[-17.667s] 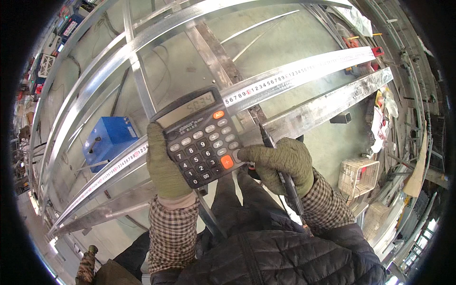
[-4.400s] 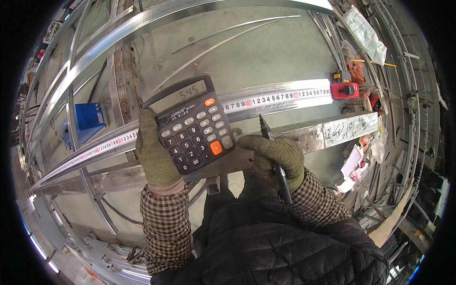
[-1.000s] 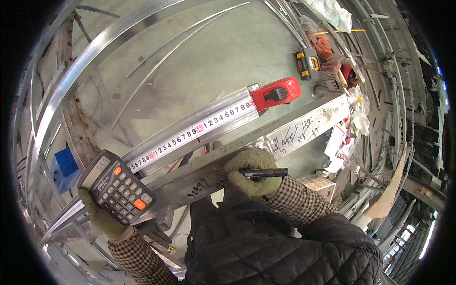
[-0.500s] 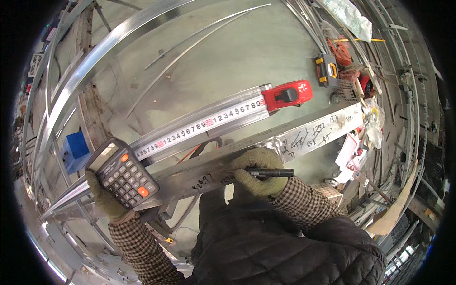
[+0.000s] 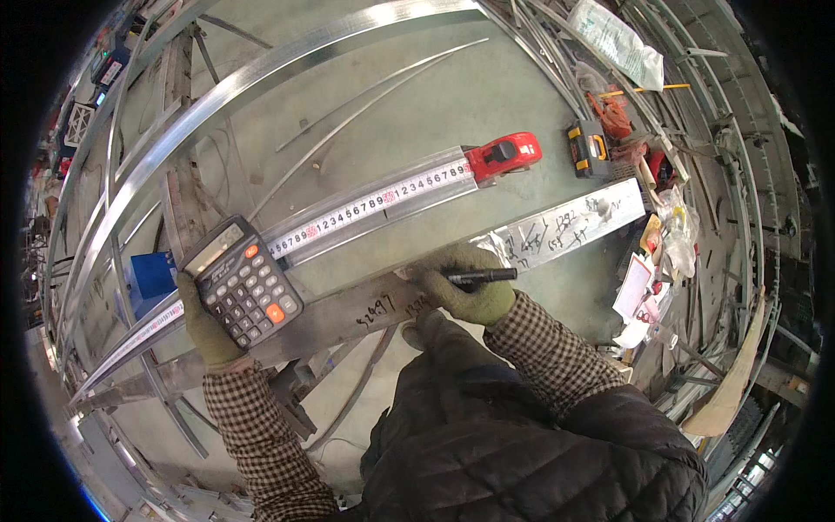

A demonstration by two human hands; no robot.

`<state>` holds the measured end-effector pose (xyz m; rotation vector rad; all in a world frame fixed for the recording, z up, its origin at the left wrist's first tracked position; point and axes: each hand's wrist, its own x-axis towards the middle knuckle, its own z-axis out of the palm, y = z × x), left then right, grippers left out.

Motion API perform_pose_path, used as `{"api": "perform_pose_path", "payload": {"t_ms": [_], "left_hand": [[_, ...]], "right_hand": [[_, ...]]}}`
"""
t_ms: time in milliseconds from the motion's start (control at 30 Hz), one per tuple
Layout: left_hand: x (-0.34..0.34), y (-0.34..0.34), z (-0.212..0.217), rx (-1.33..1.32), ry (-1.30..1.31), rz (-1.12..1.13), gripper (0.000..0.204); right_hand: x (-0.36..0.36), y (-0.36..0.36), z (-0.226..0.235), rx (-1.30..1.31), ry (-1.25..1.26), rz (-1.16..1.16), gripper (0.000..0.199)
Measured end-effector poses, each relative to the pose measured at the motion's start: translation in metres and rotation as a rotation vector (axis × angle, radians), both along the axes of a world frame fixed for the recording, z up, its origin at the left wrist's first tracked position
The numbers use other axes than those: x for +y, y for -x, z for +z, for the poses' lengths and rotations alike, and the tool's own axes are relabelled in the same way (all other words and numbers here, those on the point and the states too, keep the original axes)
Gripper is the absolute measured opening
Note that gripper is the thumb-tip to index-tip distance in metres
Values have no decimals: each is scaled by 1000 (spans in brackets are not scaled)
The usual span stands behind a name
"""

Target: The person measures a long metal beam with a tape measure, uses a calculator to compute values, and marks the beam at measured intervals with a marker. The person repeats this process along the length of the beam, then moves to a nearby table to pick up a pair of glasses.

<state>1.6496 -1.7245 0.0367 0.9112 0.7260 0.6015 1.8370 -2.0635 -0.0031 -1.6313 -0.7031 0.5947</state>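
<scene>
My gloved left hand (image 5: 209, 332) grips a dark calculator (image 5: 245, 285) by its left and lower edge. Its keys face up, two of them orange, and figures show on its screen. In my gloved right hand (image 5: 474, 297) is a black marker (image 5: 480, 276), lying nearly level with one end pointing right. This hand rests on or just over a long metal bar (image 5: 570, 228) with handwritten marks. Beyond the bar, a white tape blade (image 5: 352, 212) runs out of a red tape measure (image 5: 506, 157) along a shiny metal channel (image 5: 428, 198).
A blue box (image 5: 153, 285) stands at the left beyond my hand. Curved-looking metal rails (image 5: 261, 74) cross the far left. Far right are a black and yellow case (image 5: 588, 150), plastic bags (image 5: 678, 222), papers (image 5: 633, 291) and a white sack (image 5: 616, 39). Thin strips (image 5: 348, 115) lie on the floor.
My view has shifted, so the bar, tape measure and both hands appear higher in the picture. Both hands keep their holds, and the calculator's screen figures are now visible.
</scene>
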Motion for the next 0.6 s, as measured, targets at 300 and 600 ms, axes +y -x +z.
{"api": "perform_pose_path", "payload": {"t_ms": [300,600], "left_hand": [[-82,38,17,-235,156,-61,69],[-214,78,-7,-111,384,74,60]], "right_hand": [[-43,27,13,-73,-160,-172,23],[-102,-19,37,-37,-183,-477,34]]}}
